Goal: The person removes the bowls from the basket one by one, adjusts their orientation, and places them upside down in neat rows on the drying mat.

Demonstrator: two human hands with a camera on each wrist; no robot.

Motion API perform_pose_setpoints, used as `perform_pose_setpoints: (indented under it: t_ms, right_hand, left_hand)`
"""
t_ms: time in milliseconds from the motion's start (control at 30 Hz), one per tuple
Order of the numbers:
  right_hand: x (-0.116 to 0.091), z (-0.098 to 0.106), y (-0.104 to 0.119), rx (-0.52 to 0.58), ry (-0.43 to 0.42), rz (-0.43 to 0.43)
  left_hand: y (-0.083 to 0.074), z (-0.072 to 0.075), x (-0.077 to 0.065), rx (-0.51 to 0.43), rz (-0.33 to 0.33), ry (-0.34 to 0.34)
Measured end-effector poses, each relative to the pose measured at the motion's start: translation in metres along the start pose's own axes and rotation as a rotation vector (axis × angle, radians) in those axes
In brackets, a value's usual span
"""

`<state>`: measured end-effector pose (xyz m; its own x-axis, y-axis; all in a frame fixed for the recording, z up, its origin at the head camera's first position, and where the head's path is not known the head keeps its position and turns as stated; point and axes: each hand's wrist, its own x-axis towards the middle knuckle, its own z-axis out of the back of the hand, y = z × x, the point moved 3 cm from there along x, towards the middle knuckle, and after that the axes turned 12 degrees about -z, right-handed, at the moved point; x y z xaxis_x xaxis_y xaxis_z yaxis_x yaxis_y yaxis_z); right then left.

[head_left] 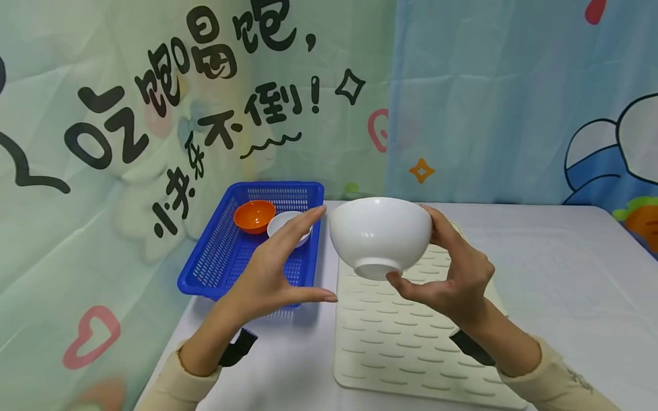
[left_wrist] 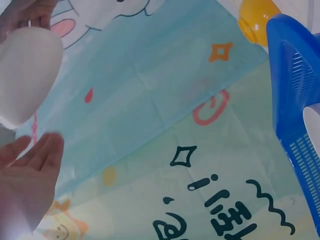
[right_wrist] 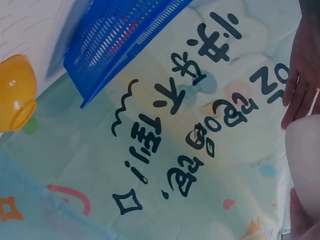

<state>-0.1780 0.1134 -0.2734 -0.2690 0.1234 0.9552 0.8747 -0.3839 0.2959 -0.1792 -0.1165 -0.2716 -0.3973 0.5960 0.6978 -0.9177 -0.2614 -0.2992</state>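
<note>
My right hand (head_left: pixel 460 277) holds a white bowl (head_left: pixel 377 234) upright in the air, fingers on its rim side and thumb at the foot ring. To the left of the bowl, my left hand (head_left: pixel 277 268) has its thumb and fingers spread wide, with a gap between it and the bowl. The white bowl (left_wrist: pixel 30 75) also shows at the left edge of the left wrist view and the right edge of the right wrist view. A yellow bowl (right_wrist: pixel 17 92) stands by the basket in both wrist views; it does not show in the head view.
A blue plastic basket (head_left: pixel 197 274) stands at the back left, holding an orange bowl (head_left: pixel 254 217) and a smaller white bowl (head_left: pixel 280 220), partly covered by my left hand. Under the held bowl lies a cream textured mat (head_left: pixel 396 348) on the white table (head_left: pixel 560 274). Printed curtains hang behind.
</note>
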Motion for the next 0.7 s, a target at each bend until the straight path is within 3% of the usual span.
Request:
perform_pose_setpoints:
  t_ms: [200, 367, 533, 700]
  right_hand:
    - [0.003, 0.003, -0.004, -0.014, 0.077, -0.107]
    - [0.005, 0.006, -0.008, 0.045, 0.223, -0.282]
    - [0.004, 0.008, -0.008, 0.033, 0.343, -0.505]
    - [0.003, 0.008, -0.006, -0.004, 0.436, -0.704]
  left_hand:
    - [-0.001, -0.002, 0.004, 0.069, -0.121, -0.080]
    - [-0.003, -0.005, 0.007, 0.118, -0.208, -0.120]
    - [-0.007, -0.010, 0.009, 0.170, -0.246, -0.112]
    - [-0.009, -0.014, 0.010, 0.146, -0.233, -0.098]
